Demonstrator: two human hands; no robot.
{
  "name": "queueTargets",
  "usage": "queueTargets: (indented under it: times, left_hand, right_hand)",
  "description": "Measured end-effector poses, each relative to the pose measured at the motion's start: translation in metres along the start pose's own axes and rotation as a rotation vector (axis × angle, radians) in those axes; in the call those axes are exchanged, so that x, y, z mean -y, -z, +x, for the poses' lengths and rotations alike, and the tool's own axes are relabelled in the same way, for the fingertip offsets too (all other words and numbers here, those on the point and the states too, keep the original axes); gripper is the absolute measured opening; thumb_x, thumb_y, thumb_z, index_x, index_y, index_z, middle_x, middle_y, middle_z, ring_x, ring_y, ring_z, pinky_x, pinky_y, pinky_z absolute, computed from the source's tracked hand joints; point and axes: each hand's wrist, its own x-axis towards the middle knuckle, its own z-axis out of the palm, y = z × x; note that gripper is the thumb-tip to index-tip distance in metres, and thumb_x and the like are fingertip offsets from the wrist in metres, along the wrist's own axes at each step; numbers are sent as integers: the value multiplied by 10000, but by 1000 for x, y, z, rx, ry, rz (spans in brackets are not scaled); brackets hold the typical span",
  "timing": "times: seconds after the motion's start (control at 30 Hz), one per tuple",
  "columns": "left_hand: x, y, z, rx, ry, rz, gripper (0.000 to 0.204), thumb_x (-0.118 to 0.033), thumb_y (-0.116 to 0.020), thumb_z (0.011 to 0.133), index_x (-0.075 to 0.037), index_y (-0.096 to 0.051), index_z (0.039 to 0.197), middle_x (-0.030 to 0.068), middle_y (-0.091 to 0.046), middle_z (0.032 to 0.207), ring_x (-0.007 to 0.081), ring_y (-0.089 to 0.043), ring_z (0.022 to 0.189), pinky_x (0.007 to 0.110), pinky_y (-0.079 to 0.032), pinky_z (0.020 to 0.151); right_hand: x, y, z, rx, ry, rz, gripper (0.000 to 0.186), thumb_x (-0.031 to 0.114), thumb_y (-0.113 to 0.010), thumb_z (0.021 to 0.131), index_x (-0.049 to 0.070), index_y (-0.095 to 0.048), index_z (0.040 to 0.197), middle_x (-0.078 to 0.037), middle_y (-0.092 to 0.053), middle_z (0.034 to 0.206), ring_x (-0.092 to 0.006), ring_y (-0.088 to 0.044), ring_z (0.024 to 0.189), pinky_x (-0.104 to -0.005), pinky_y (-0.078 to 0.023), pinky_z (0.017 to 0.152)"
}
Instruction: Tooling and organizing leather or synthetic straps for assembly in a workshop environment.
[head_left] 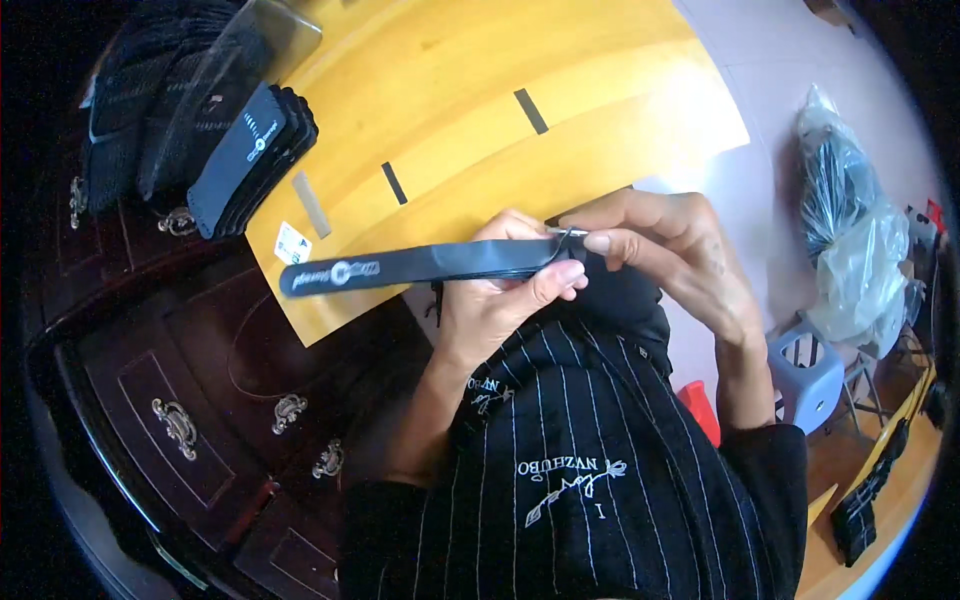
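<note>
Strap [430, 264] — dark, pinched in left hand [490, 308], right hand [682, 238] pinching small silvery piece [568, 232]

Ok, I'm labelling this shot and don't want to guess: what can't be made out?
All in the head view:
Small metal piece: too small and partly covered by the right hand to tell its kind.
Left hand: part of its fingers is hidden behind the black strip.
Plastic bag: cloudy folds obscure the dark contents.
Dark mesh pieces: overlap and shadow hide their number.
</note>
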Motion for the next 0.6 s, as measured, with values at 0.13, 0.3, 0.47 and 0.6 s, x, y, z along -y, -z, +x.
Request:
queueTargets:
  times: [0.13,0.3,0.47,0.6]
  left_hand:
    - [-6,-2,-1,-24,123,-135,174,-4,-663,837,38,-514,917,149,-627,840,167,-650,717,254,-540,630]
    - [-14,-5,2,-61,204,-169,96,-31,-580,877,48,-532,904,156,-628,772,206,-660,657,279,-548,585]
    - [8,-22,-16,85,201,-294,135,-63,-510,841,58,-543,890,195,-616,815,261,-658,687,323,-545,576]
    - [5,-21,-11,-163,76,-419,135,-110,-498,888,-7,-491,976,107,-536,802,216,-554,685,316,-451,635]
  right_hand:
    - [-2,-1,8,-54,105,-264,159,146,-606,879,25,-684,947,-117,-680,789,-203,-669,727,-295,-509,654]
    - [-3,-7,25,-114,245,-425,155,162,-600,875,62,-686,955,-112,-679,814,-263,-661,712,-328,-512,633]
    - [13,-3,50,-209,394,-483,143,173,-604,866,108,-679,969,-78,-682,834,-241,-657,691,-327,-501,598]
    - [19,8,38,-174,383,-519,155,177,-629,859,89,-683,975,-86,-681,805,-209,-651,662,-309,-488,587]
